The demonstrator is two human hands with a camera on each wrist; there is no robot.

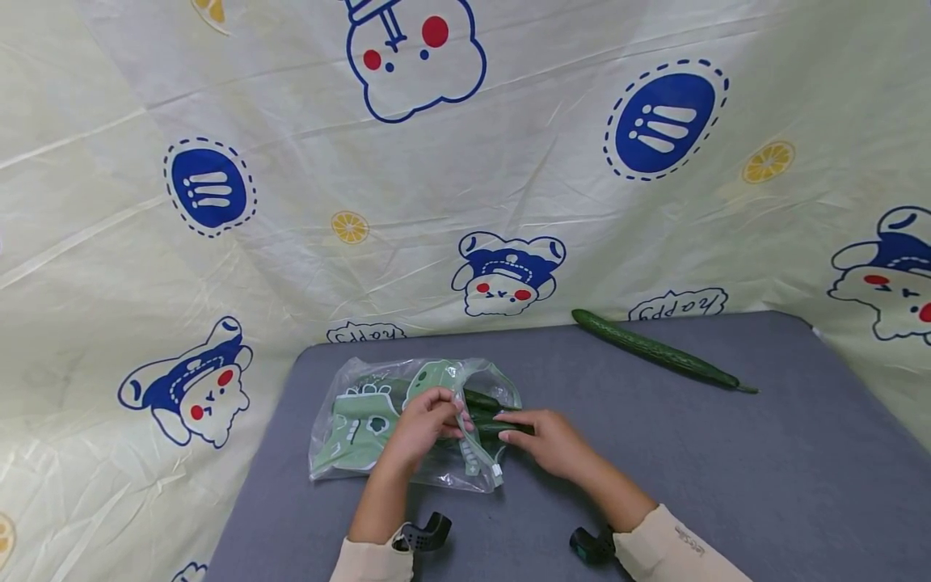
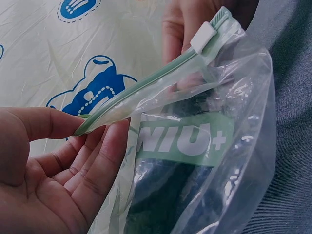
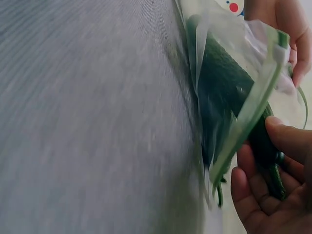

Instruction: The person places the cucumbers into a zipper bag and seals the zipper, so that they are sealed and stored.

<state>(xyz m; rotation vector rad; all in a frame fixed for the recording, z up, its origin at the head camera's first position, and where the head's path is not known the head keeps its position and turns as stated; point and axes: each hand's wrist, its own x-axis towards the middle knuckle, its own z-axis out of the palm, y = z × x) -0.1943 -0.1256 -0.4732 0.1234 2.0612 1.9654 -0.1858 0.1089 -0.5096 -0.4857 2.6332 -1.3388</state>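
Note:
A clear zip bag with green printing lies on the grey table, its mouth held apart on the right side. My left hand pinches the green zip edge between thumb and fingers. A white slider sits near one end of that edge. Through the mouth runs a cucumber, mostly inside the bag, and my right hand grips its stem end between thumb and fingers. Beside it in the bag lies another cucumber, its stem toward the opening.
A further cucumber lies at the back right of the grey table, its tip near the back edge. Behind the table hangs a pale printed sheet. Dark wrist cameras are worn on both wrists.

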